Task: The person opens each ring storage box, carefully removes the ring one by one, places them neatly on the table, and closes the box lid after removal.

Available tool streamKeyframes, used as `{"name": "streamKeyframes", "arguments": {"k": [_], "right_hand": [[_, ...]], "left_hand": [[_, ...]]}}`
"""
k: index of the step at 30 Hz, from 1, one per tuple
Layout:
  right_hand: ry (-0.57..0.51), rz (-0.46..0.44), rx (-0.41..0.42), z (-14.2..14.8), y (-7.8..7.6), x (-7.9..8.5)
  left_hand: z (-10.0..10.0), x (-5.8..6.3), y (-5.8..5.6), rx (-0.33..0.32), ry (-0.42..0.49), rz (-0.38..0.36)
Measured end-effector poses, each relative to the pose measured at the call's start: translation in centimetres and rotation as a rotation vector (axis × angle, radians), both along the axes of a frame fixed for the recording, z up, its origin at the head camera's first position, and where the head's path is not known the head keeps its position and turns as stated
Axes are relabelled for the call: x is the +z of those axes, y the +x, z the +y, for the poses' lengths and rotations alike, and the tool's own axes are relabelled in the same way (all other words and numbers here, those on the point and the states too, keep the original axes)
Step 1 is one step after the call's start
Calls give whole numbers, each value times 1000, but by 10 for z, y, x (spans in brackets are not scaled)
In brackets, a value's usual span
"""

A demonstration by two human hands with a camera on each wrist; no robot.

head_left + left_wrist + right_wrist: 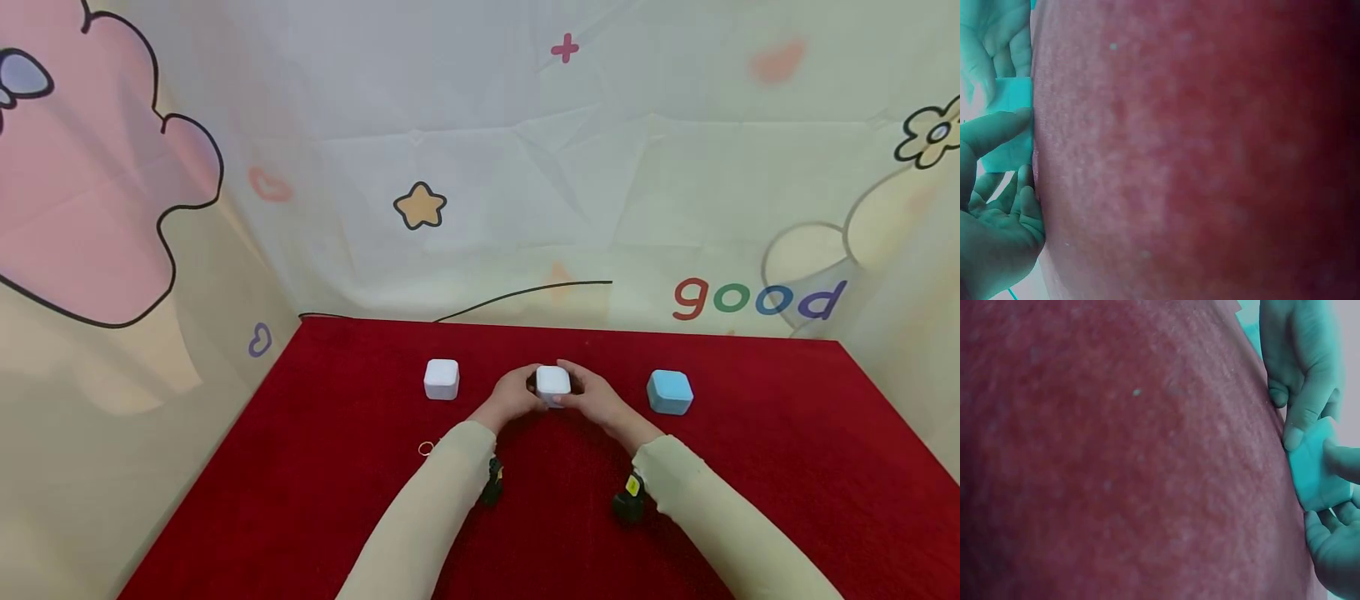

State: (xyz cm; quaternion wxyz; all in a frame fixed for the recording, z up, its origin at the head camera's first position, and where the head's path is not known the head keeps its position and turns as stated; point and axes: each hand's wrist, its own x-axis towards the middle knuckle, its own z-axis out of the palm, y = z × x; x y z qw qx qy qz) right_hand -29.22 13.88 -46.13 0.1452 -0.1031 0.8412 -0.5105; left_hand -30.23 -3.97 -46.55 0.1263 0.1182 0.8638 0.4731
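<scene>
A white rounded cube (553, 381) stands at the middle of the red cloth, between both hands. My left hand (516, 392) grips its left side; in the left wrist view its thumb (997, 132) lies across the near face. From the right, my right hand (600, 398) holds the same cube, with its thumb (1342, 464) on the near face in the right wrist view. The cube's lower edge is right at the cloth. Another white cube (442, 380) sits to the left, and a light blue cube (670, 392) to the right, both apart from the hands.
The red cloth (300, 500) covers the table up to a printed curtain (480, 167) at the back and sides. A small pale loop (426, 448) lies beside the left sleeve. Dark wrist cameras (628, 500) hang under both forearms.
</scene>
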Motion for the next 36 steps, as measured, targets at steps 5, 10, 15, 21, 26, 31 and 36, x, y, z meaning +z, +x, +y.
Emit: {"name": "streamKeyframes", "arguments": {"k": [5,10,15,21,26,31,36], "right_hand": [[32,31,-9,0,0,-2],[58,75,8,0,-2,-4],[79,100,15,1,-5,-4],[86,101,25,2,-5,-5],[99,108,38,3,-4,-4],[109,93,41,3,-5,-3],[109,83,41,4,-6,-3]], "left_hand": [[1,-3,-2,13,-25,10],[2,-4,-4,26,-49,20],[2,-4,-4,39,-57,15],[2,-4,-2,51,-47,-14],[2,-3,-2,51,-41,-19],[1,-2,-2,57,-41,-33],[2,1,-1,61,-48,-37]]}}
